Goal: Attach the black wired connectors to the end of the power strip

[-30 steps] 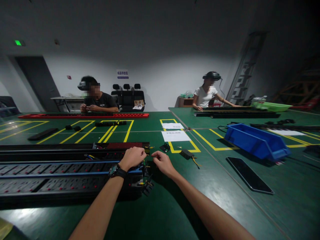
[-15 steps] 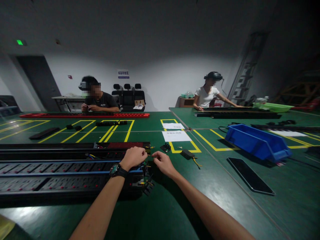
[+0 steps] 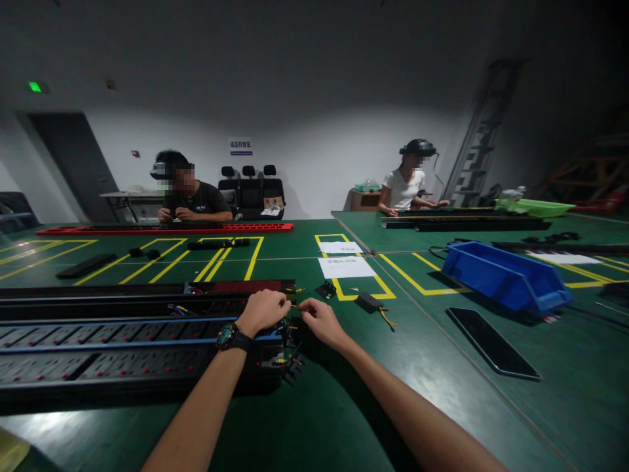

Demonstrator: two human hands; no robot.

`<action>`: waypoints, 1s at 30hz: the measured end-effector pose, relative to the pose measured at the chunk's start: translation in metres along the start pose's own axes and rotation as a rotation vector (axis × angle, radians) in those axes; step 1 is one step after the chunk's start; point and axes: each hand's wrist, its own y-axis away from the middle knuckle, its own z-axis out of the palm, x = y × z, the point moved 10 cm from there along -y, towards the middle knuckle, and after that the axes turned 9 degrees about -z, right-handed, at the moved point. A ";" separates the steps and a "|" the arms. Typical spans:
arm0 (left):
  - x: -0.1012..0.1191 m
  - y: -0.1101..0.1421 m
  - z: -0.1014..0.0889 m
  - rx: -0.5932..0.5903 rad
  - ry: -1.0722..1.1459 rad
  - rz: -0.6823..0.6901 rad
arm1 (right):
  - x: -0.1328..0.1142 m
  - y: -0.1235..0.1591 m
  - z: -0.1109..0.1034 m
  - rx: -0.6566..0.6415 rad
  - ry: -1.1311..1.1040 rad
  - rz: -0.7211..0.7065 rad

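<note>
My left hand (image 3: 264, 311), with a watch on its wrist, is curled closed over the right end of a long black power strip (image 3: 122, 344) with red switches and blue rails. My right hand (image 3: 319, 321) is pinched closed just to the right of it, fingertips almost meeting the left hand's. A thin yellow wire (image 3: 293, 305) runs between the two hands, and both appear to pinch it. More short wires (image 3: 289, 359) stick out of the strip's open end below the hands.
A small black bracket (image 3: 325, 290) and a black part with a yellow wire (image 3: 369, 303) lie beyond my hands. White papers (image 3: 344, 267), a blue bin (image 3: 506, 278) and a flat black panel (image 3: 491, 343) sit to the right. Two other people work at the far side.
Both hands stay at the strip's end; the fingertips have closed in slightly toward each other. The person at the far right has drawn an arm in.
</note>
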 end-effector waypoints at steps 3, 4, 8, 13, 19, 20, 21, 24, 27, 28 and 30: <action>0.000 -0.001 0.000 0.012 -0.011 0.005 | -0.003 0.000 0.000 -0.011 0.008 -0.015; 0.000 -0.001 0.001 0.015 -0.014 0.008 | -0.003 -0.001 0.000 -0.012 0.010 -0.021; 0.000 -0.001 0.002 0.024 -0.021 0.016 | -0.005 0.000 0.000 -0.018 0.016 -0.029; 0.000 0.000 0.002 0.036 -0.015 0.031 | -0.003 0.001 0.000 -0.034 0.029 -0.002; 0.002 0.000 0.002 0.049 -0.024 0.040 | -0.004 0.001 -0.001 -0.037 0.027 0.004; 0.002 0.000 0.002 0.051 -0.024 0.041 | -0.004 0.001 0.000 -0.037 0.029 0.005; 0.002 0.000 0.002 0.053 -0.025 0.041 | -0.004 0.001 0.000 -0.036 0.029 0.005; 0.002 0.000 0.002 0.051 -0.020 0.039 | -0.004 0.001 -0.001 -0.036 0.028 0.006; 0.001 0.000 0.002 0.048 -0.008 0.036 | -0.004 0.001 0.000 -0.042 0.023 0.004; 0.001 0.000 0.002 0.047 -0.007 0.034 | -0.004 0.001 0.000 -0.043 0.023 0.003; 0.001 0.000 0.002 0.045 -0.008 0.034 | -0.004 0.001 -0.001 -0.043 0.029 -0.002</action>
